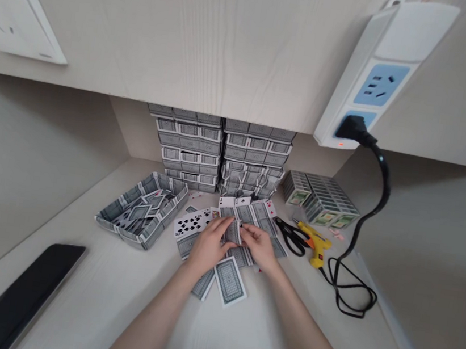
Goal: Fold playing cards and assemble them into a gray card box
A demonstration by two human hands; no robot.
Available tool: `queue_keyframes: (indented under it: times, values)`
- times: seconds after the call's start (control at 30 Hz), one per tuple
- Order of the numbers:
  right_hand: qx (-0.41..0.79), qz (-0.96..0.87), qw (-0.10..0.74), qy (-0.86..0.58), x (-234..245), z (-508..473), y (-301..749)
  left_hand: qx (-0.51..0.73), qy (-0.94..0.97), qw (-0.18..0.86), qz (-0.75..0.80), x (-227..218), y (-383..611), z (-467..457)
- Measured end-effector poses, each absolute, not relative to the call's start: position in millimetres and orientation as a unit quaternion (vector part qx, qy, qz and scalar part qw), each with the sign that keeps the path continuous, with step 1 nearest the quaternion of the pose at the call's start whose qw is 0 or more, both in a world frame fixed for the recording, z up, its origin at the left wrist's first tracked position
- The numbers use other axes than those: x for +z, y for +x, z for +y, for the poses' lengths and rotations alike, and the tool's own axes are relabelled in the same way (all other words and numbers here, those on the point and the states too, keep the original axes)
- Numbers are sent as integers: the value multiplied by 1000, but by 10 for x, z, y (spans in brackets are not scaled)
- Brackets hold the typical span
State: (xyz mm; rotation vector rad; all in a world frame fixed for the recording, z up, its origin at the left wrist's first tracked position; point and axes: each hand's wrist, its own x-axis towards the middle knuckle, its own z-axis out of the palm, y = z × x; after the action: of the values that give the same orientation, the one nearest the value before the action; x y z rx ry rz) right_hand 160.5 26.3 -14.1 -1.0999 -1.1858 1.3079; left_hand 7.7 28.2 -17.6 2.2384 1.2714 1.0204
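Between my left hand (pixel 210 246) and my right hand (pixel 258 247) is a bent playing card (pixel 233 232), its patterned back showing. The fingers of both hands are closed on its edges. Underneath lies a sheet of joined playing cards (pixel 262 215), backs up, with a few white card ends along its far edge. A ten of spades (pixel 192 223) lies face up left of my left hand. Nearer to me, a loose card (pixel 231 281) lies back up, partly over another card (pixel 203 286).
An open card-made box (pixel 145 237) with loose cards stands left. Stacked card boxes (pixel 191 145) line the back. Right are black scissors (pixel 291 236), a yellow glue gun (pixel 314 242) with a looped black cord (pixel 347 312), and packed decks (pixel 326 201). A black flat object (pixel 23 296) lies front left.
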Motion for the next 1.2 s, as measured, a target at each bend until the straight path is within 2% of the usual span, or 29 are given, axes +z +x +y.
queue_keyframes:
  times: [0.4, 0.7, 1.0, 1.2]
  values:
    - [609, -423, 523, -420, -150, 260, 1589, 390, 748, 214, 492, -225, 59, 317]
    - [656, -391, 511, -395, -117, 247, 1597, 422, 726, 287, 461, -231, 105, 296]
    - [658, -409, 504, -383, -113, 249, 1619, 421, 734, 265, 462, -216, 86, 294]
    - [601, -453, 504, -424, -117, 243, 1605, 415, 738, 258, 465, -230, 79, 295]
